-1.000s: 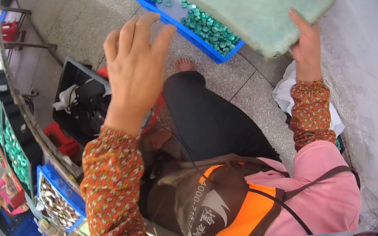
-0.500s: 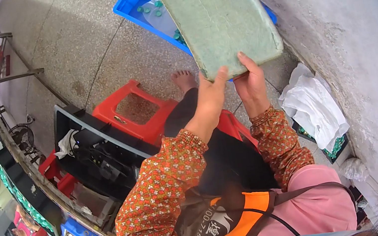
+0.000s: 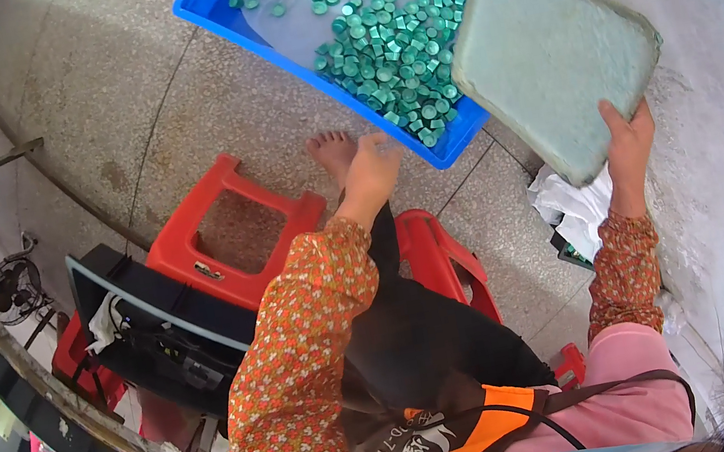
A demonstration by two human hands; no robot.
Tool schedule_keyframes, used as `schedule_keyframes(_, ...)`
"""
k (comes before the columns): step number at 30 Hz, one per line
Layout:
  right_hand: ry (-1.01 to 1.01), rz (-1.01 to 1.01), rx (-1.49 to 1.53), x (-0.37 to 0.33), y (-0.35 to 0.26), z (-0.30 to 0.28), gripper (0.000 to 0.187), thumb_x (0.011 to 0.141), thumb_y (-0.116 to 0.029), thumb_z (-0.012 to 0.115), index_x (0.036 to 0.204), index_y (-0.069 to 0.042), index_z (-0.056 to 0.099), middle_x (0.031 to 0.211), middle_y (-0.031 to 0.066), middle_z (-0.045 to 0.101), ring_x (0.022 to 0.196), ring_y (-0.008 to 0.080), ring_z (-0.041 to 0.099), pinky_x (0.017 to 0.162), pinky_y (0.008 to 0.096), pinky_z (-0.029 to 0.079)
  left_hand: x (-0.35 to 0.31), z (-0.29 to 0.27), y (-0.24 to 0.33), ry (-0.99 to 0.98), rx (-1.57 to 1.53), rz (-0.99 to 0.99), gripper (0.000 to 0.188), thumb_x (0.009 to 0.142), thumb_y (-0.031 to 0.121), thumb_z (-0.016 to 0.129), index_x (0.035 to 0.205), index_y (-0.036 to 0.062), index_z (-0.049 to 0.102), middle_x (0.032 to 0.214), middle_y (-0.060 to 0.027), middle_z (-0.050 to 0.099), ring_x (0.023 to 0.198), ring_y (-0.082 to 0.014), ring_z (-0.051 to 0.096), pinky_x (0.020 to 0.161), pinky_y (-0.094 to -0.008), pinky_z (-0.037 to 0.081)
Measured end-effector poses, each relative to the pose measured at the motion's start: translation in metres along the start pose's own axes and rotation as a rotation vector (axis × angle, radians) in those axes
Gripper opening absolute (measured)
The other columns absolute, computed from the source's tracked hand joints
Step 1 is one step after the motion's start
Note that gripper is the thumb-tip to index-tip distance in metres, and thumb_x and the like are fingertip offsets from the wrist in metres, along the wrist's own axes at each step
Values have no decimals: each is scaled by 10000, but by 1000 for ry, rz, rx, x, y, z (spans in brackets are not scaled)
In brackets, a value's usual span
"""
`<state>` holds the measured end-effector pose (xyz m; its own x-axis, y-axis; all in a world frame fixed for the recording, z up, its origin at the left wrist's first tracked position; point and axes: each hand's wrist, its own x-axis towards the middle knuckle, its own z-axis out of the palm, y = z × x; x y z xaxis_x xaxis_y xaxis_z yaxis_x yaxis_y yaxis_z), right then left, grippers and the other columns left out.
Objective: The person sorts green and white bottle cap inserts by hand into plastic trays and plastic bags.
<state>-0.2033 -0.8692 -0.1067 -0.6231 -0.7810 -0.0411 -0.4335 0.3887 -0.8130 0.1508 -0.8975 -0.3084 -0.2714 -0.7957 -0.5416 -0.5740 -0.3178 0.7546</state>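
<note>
My right hand (image 3: 631,145) grips the near corner of a pale green shallow tray (image 3: 557,66), thumb on its broad face. The tray is tilted at the right end of a blue plastic bin (image 3: 293,56), beside the wall. Many small shiny green caps (image 3: 395,55) lie in the bin, heaped toward its near right part over a whitish sheet (image 3: 287,21). My left hand (image 3: 370,176) is near the bin's front edge, above my bare foot (image 3: 332,154). Its fingers are partly blurred, and nothing in them can be made out.
Two red plastic stools (image 3: 267,206) stand close by, one left of my legs and one between them and the wall (image 3: 711,116). A black crate (image 3: 167,328) with cables is at the left. White crumpled sacking (image 3: 577,207) lies beneath my right arm.
The tray has moved right, off the bin, uncovering the heap of green caps. My left hand has let go of it and moved left; my right hand still holds it.
</note>
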Motion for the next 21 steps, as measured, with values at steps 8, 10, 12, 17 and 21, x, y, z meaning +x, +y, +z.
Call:
schedule_keyframes(8, 27, 158, -103, -12, 21, 0, 482, 887, -87, 640, 1332, 77, 551, 1203, 160, 672, 1085, 218, 623, 1002, 347, 454, 58, 45, -10, 58, -225, -292, 337, 913, 229, 685, 1125, -27, 627, 993, -115, 653, 823, -252, 637, 737, -359, 510)
schedule_keyframes(10, -26, 20, -175, -1, 13, 32, 453, 903, -106, 639, 1317, 61, 563, 1184, 181, 685, 1063, 242, 649, 974, 351, 473, 75, 38, -36, 175, -31, -373, 321, 890, 217, 707, 1087, -19, 615, 1023, -115, 618, 863, -234, 615, 767, -339, 485)
schedule_keyframes(12, -120, -180, -421, 18, 9, 57, 393, 932, -139, 631, 1293, 12, 591, 1141, 212, 700, 1017, 306, 689, 902, 370, 516, 77, 43, -39, 246, -120, -348, 305, 883, 203, 711, 1065, -20, 609, 1007, -107, 609, 901, -224, 607, 795, -333, 473)
schedule_keyframes(17, -291, -955, -357, 101, -53, 165, 323, 935, -142, 614, 1257, -143, 650, 1071, 172, 713, 924, 364, 691, 753, 410, 558, 80, 41, -35, 421, -349, -264, 276, 873, 172, 715, 1032, -23, 601, 956, -81, 570, 960, -199, 570, 846, -324, 444)
schedule_keyframes(21, -450, -1183, -387, 162, -127, 247, 244, 859, -196, 661, 1086, -125, 713, 930, 109, 733, 818, 341, 705, 726, 443, 539, 79, 36, -14, 312, -208, -332, 377, 892, 191, 706, 1152, -27, 543, 1007, -150, 615, 952, -285, 612, 844, -384, 482)
